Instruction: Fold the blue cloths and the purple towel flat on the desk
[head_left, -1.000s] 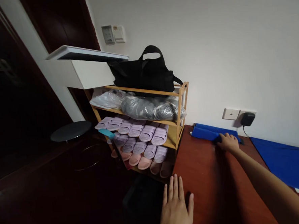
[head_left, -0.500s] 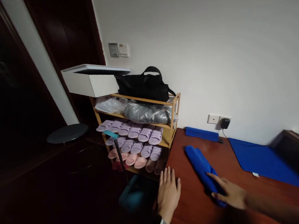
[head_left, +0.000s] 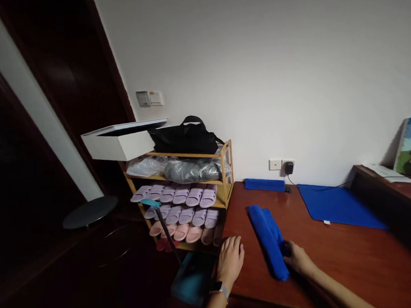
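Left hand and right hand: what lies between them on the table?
In the head view, a rolled blue cloth lies between the left hand and right hand.

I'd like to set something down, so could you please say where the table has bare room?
The table is barest in front of the flat blue cloth, right of the right hand. A smaller bare patch separates that cloth from the folded blue cloth. The folded cloth crowds the gap between right hand and left hand.

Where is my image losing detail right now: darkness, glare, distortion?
In the head view, the left door sinks into near-black, glints speckle the plastic bag, and the right hand meets the blue towel in murky shadow; the leaning door frame suggests tilt or lens distortion.
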{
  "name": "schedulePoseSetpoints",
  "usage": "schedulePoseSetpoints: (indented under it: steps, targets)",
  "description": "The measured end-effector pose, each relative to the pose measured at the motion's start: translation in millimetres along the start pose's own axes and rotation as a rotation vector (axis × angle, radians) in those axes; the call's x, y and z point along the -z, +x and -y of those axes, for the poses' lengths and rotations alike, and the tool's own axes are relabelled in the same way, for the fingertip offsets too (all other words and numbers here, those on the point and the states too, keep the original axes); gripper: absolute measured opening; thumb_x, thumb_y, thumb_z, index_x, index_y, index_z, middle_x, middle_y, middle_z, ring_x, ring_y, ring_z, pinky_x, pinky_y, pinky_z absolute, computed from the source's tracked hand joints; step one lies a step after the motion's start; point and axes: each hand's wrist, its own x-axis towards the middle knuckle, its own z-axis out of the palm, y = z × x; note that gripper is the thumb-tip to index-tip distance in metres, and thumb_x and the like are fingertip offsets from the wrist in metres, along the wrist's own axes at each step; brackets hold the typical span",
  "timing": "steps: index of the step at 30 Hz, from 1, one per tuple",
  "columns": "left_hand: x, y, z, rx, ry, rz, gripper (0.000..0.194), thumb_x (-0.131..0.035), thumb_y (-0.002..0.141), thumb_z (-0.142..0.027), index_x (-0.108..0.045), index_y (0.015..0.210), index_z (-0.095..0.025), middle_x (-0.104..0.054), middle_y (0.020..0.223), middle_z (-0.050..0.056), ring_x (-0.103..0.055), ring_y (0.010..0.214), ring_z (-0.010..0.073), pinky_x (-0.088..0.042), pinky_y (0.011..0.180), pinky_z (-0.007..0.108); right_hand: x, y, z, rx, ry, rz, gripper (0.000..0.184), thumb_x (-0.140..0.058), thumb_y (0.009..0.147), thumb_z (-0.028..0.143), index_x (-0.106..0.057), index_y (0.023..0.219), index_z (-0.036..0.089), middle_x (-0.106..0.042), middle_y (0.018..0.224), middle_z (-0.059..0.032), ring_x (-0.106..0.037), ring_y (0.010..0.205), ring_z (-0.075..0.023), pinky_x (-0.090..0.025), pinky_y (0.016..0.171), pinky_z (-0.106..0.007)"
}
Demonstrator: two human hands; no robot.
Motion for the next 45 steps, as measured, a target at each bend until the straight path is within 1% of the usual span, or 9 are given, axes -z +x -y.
schedulePoseSetpoints:
  steps: [8, 13, 18, 23, 29, 33, 37, 41, 45]
  targets:
    - [24.3, -12.3, -104.1, -0.045, -0.403, 0.198, 0.041, -0.049, 0.101, -0.047, -0.060, 0.138, -0.034, -0.062, 0.140, 0.007, -0.056, 0.129, 0.0270, -0.047, 0.110, 0.046, -27.0, -33.6, 35.3, 0.200, 0.598, -0.166, 0.046, -0.060, 0.078, 0.039, -0.062, 0.123, 0.027, -0.071, 0.125, -0.0070, -0.067, 0.115, -0.0280, -0.053, 0.104, -0.046]
    - [-3.0, -17.8, -147.2, 0.306, -0.865, 0.140, 0.053, -0.042, 0.100, -0.057, -0.058, 0.138, -0.024, -0.063, 0.138, 0.011, -0.058, 0.129, 0.0258, -0.047, 0.110, 0.041, -13.7, -68.8, 54.7, 0.285, 0.728, -0.230, 0.044, -0.061, 0.087, 0.045, -0.059, 0.128, 0.028, -0.067, 0.129, -0.0082, -0.064, 0.120, -0.0274, -0.050, 0.108, -0.046]
    - [-16.7, -24.9, -176.3, 0.588, -1.288, 0.014, 0.055, -0.062, 0.086, -0.061, -0.066, 0.122, -0.020, -0.070, 0.126, 0.012, -0.064, 0.120, 0.0283, -0.050, 0.103, 0.038, 15.8, -98.2, 51.7, 0.395, 0.603, -0.149, 0.047, -0.063, 0.084, 0.033, -0.058, 0.131, 0.030, -0.066, 0.134, -0.0056, -0.060, 0.127, -0.0268, -0.044, 0.114, -0.047]
    - [-34.2, -41.2, -198.1, 0.577, -1.146, 0.032, 0.062, -0.076, 0.071, -0.059, -0.065, 0.116, -0.018, -0.070, 0.116, 0.017, -0.068, 0.111, 0.0312, -0.053, 0.096, 0.040, 36.0, -113.8, 13.6, 0.361, 0.628, -0.008, 0.057, -0.069, 0.076, 0.032, -0.059, 0.132, 0.028, -0.068, 0.129, -0.0055, -0.064, 0.120, -0.0267, -0.049, 0.107, -0.044]
    - [-32.2, -45.2, -201.2, 0.390, -0.778, 0.157, 0.055, -0.054, 0.091, -0.054, -0.059, 0.133, -0.018, -0.070, 0.120, 0.014, -0.065, 0.115, 0.0265, -0.050, 0.100, 0.039, 50.9, -113.0, -21.3, 0.206, 0.688, -0.044, 0.061, -0.075, 0.073, 0.050, -0.066, 0.124, 0.020, -0.074, 0.087, -0.0037, -0.070, 0.085, -0.0252, -0.058, 0.087, -0.042]
    - [-7.8, -38.2, -187.0, 0.141, -0.289, 0.242, 0.033, -0.045, 0.101, -0.043, -0.069, 0.118, -0.029, -0.074, 0.115, 0.006, -0.064, 0.112, 0.0267, -0.044, 0.103, 0.045, 79.3, -97.8, -44.4, 0.131, 0.730, -0.082, 0.059, -0.075, 0.071, 0.062, -0.074, 0.111, 0.018, -0.076, 0.108, -0.0118, -0.070, 0.104, -0.0311, -0.056, 0.095, -0.044]
    - [-1.1, -30.8, -170.4, 0.080, -0.035, 0.221, 0.031, -0.044, 0.103, -0.035, -0.071, 0.089, -0.026, -0.073, 0.096, 0.004, -0.065, 0.099, 0.0263, -0.046, 0.095, 0.042, 97.7, -78.9, -70.6, 0.091, 0.692, -0.176, 0.060, -0.073, 0.071, 0.065, -0.075, 0.111, 0.020, -0.075, 0.117, -0.0132, -0.068, 0.112, -0.0327, -0.052, 0.103, -0.045]
    - [-10.1, -6.2, -157.0, 0.075, 0.049, 0.099, 0.031, -0.047, 0.101, -0.030, -0.069, 0.080, -0.023, -0.068, 0.092, 0.006, -0.063, 0.096, 0.0254, -0.047, 0.091, 0.038, 88.7, -74.0, -89.3, 0.094, 0.582, -0.191, 0.060, -0.065, 0.077, 0.066, -0.075, 0.115, 0.020, -0.074, 0.122, -0.0130, -0.066, 0.118, -0.0327, -0.048, 0.108, -0.047]
    - [-24.4, 52.7, -146.9, 0.128, -0.009, 0.084, 0.027, -0.046, 0.101, -0.026, -0.071, 0.093, -0.022, -0.068, 0.102, 0.008, -0.061, 0.104, 0.0241, -0.044, 0.097, 0.036, 77.9, -81.9, -94.6, 0.055, 0.494, -0.226, 0.060, -0.060, 0.081, 0.067, -0.073, 0.119, 0.022, -0.073, 0.125, -0.0107, -0.065, 0.121, -0.0320, -0.049, 0.109, -0.045]
